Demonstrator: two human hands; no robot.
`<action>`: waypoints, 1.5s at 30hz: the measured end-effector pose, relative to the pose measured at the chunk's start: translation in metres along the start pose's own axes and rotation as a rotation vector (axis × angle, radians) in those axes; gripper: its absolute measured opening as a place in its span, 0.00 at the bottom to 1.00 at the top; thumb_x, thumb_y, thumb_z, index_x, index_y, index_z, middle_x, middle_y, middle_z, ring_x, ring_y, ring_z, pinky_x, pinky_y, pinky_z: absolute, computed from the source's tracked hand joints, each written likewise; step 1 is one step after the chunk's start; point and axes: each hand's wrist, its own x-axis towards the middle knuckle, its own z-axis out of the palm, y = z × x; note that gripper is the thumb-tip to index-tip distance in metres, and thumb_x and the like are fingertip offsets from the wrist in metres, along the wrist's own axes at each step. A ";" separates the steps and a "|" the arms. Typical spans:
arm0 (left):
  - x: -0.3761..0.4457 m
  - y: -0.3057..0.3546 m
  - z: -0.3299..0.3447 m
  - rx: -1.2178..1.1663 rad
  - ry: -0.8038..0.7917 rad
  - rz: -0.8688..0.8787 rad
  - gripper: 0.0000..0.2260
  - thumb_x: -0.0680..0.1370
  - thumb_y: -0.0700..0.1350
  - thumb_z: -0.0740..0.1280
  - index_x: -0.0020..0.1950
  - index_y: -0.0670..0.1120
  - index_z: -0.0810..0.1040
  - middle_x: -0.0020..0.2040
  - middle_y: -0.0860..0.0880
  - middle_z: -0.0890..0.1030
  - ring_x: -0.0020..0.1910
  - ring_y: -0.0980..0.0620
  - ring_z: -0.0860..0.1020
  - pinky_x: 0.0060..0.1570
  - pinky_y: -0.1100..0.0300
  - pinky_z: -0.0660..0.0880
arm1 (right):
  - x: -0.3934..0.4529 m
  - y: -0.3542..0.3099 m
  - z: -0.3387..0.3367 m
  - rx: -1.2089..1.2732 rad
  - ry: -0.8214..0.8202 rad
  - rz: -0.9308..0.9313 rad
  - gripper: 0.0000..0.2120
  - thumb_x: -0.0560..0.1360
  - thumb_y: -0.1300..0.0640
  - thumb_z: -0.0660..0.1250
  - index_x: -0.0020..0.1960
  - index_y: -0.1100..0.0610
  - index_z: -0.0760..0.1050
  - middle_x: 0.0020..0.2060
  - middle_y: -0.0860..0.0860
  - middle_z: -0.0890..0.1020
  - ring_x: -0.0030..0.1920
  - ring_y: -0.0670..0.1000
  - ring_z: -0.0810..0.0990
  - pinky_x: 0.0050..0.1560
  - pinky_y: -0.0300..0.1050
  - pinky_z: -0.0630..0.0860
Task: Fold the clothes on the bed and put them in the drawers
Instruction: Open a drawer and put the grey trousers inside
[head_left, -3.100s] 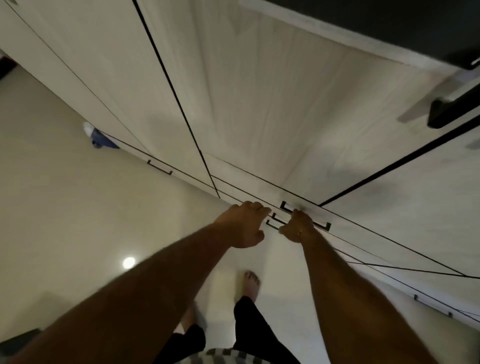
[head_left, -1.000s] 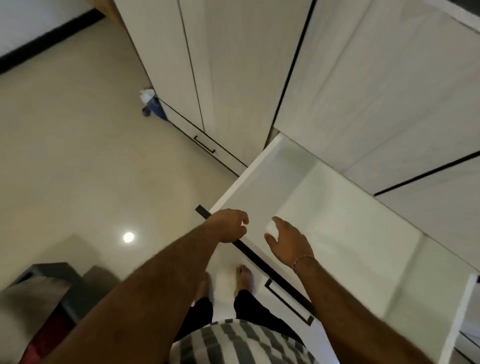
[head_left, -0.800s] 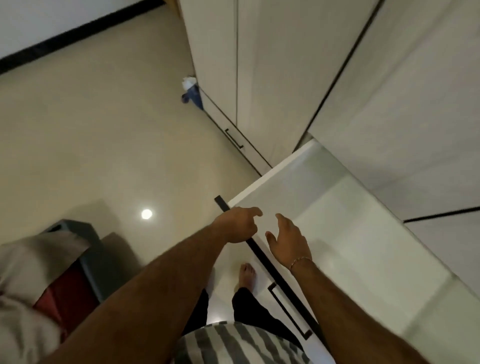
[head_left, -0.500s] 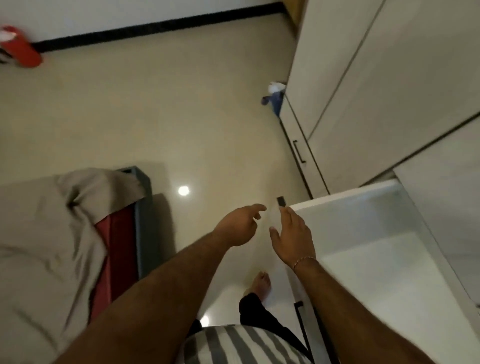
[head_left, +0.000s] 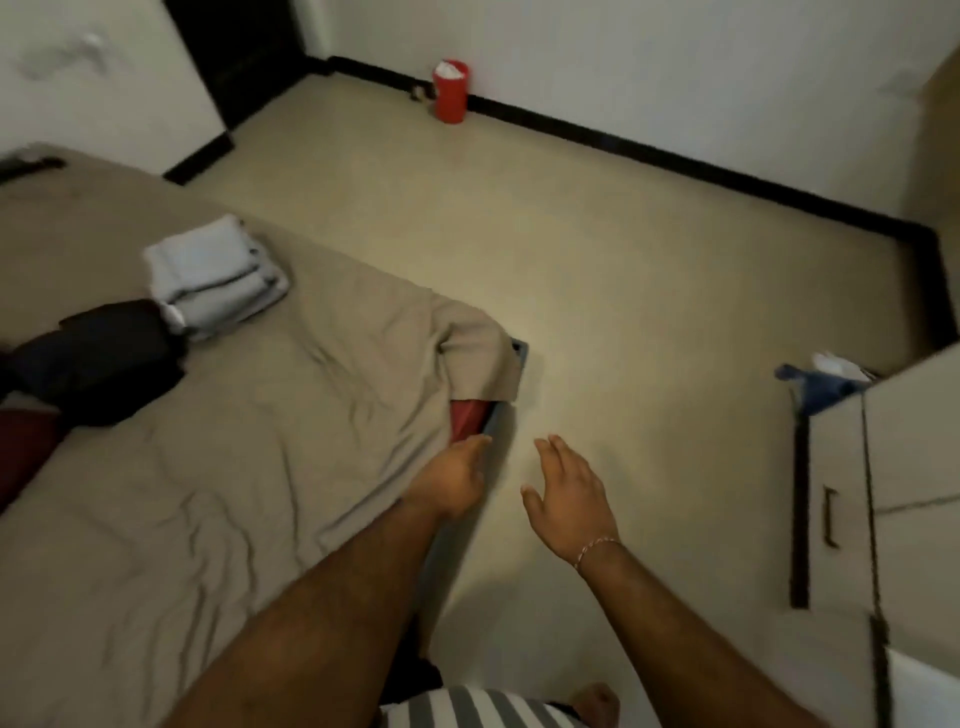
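**Drawer open, attention swings back to the bed**

Both hands are empty: the left hand (head_left: 453, 480) loosely curled over the bed's (head_left: 208, 493) near corner, the right hand (head_left: 569, 491) spread above the floor. Having turned from the opened drawer, the person faces the folded pale clothes (head_left: 213, 275) and dark clothes (head_left: 96, 358) at the bed's far side, apparently next to be fetched.

Bare floor (head_left: 597, 291) open between bed (head_left: 218, 519) and cabinet (head_left: 893, 483). Near half of bed clear, sheet rumpled. Folded light stack (head_left: 213, 275) and dark pile (head_left: 98, 358) touching, toward bed's left edge; maroon cloth (head_left: 21, 441) beside them. Red bin (head_left: 450, 91) against far wall. Blue object (head_left: 826, 382) at cabinet's far corner.
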 end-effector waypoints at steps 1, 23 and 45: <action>-0.004 -0.020 -0.022 -0.031 0.039 -0.035 0.26 0.81 0.39 0.63 0.80 0.45 0.67 0.72 0.42 0.77 0.69 0.44 0.76 0.67 0.58 0.70 | 0.013 -0.025 0.005 0.000 -0.021 -0.045 0.34 0.81 0.45 0.62 0.83 0.52 0.55 0.82 0.54 0.58 0.80 0.55 0.59 0.78 0.50 0.60; -0.106 -0.306 -0.238 -0.911 0.770 -0.729 0.17 0.80 0.44 0.67 0.69 0.47 0.75 0.49 0.46 0.82 0.49 0.46 0.82 0.51 0.57 0.77 | 0.206 -0.412 0.091 -0.020 -0.426 -0.581 0.36 0.80 0.47 0.67 0.82 0.53 0.56 0.81 0.51 0.60 0.79 0.53 0.60 0.79 0.46 0.59; 0.249 -0.449 -0.414 -0.774 0.866 -0.824 0.26 0.80 0.51 0.69 0.77 0.49 0.69 0.72 0.41 0.72 0.61 0.43 0.78 0.56 0.55 0.77 | 0.638 -0.489 0.213 0.554 -0.318 -0.171 0.41 0.71 0.42 0.78 0.74 0.61 0.68 0.70 0.60 0.74 0.69 0.61 0.74 0.71 0.55 0.72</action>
